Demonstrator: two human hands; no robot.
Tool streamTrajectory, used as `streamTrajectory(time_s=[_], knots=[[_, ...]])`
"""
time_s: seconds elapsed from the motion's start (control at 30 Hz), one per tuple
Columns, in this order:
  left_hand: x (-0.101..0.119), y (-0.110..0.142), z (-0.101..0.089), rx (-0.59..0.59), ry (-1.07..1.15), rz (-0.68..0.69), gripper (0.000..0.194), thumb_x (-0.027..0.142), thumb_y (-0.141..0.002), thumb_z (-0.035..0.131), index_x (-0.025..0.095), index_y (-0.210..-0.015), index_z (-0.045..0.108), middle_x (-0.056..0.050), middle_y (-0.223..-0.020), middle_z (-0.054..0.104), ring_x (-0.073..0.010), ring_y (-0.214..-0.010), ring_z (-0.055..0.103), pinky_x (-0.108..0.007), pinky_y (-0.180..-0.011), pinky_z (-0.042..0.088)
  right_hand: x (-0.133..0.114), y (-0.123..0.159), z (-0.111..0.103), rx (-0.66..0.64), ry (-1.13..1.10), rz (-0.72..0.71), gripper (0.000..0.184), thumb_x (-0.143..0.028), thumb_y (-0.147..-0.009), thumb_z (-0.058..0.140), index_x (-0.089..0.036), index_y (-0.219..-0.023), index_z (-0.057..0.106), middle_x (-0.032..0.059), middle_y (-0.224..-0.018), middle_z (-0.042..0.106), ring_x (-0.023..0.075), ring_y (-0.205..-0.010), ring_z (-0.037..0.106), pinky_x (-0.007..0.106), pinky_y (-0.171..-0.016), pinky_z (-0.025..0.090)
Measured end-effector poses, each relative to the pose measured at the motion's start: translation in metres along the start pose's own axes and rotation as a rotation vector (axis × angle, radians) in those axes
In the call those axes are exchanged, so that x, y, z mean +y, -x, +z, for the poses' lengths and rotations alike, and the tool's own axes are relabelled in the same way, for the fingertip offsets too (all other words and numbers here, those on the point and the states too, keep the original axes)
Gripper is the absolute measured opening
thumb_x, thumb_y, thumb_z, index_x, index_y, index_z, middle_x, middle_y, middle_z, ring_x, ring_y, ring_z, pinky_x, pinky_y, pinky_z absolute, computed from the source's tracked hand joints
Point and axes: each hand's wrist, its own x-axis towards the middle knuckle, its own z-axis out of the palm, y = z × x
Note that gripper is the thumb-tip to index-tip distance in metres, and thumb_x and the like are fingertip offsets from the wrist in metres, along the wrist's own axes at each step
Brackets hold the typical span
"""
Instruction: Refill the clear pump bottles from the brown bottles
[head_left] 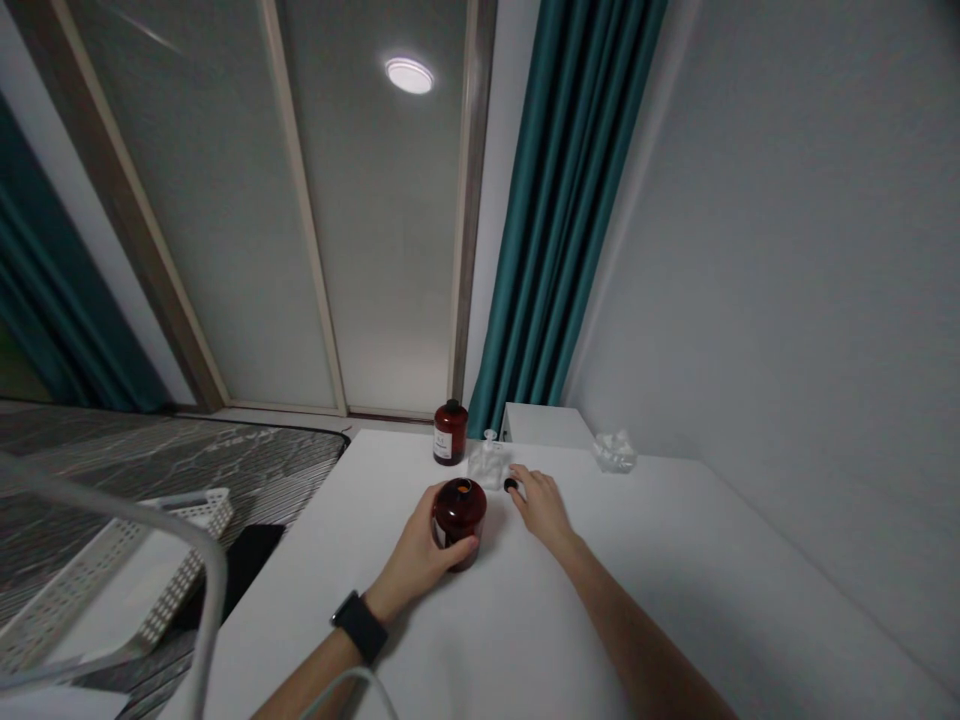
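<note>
My left hand, with a black watch on its wrist, wraps round a dark amber bottle on the white table. The bottle's mouth faces up with no cap on it. To the right of the bottle, my right hand pinches a small black cap between thumb and fingers, low over the table. Just behind the cap lies a clear pump dispenser in plastic wrap. A second amber bottle, with a white label and a black cap, stands upright farther back.
Crumpled clear plastic lies at the table's back right, by the wall. A white box-like cabinet stands behind the white table. On the left are a white perforated basket and a blurred pale curved bar close to the camera.
</note>
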Motion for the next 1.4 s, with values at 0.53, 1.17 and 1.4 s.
streamTrajectory(time_s=[0.53,1.17,1.4], knots=[[-0.022,-0.010,-0.005,0.098,-0.151,-0.004,0.062,0.024,-0.077,0.073,0.021,-0.134,0.051,-0.012,-0.131,0.059,-0.0321,-0.123,0.051,-0.053,-0.107,0.038,-0.045,0.033,-0.041,-0.015,-0.190,-0.125,0.029,-0.010,-0.090,0.045,-0.022,-0.109,0.063,0.0079,-0.109,0.067,0.0240,-0.104,0.061,0.041,-0.092,0.048],[0.021,0.014,-0.001,0.162,-0.384,0.618,0.029,0.004,-0.086,0.051,0.023,-0.106,0.060,-0.005,-0.090,0.063,-0.0201,-0.082,0.059,-0.031,-0.071,0.050,-0.046,0.050,-0.039,-0.041,-0.390,-0.005,0.028,-0.011,-0.091,0.043,-0.022,-0.110,0.062,0.0072,-0.105,0.066,0.0237,-0.101,0.062,0.042,-0.092,0.048],[0.031,0.007,0.031,-0.195,-0.248,0.311,0.018,0.015,-0.092,0.048,0.019,-0.105,0.060,-0.006,-0.093,0.062,-0.0179,-0.083,0.061,-0.029,-0.074,0.050,-0.038,0.049,-0.043,-0.048,-0.414,0.025,0.027,-0.013,-0.091,0.045,-0.020,-0.109,0.063,0.0073,-0.104,0.068,0.0226,-0.101,0.062,0.040,-0.092,0.047]])
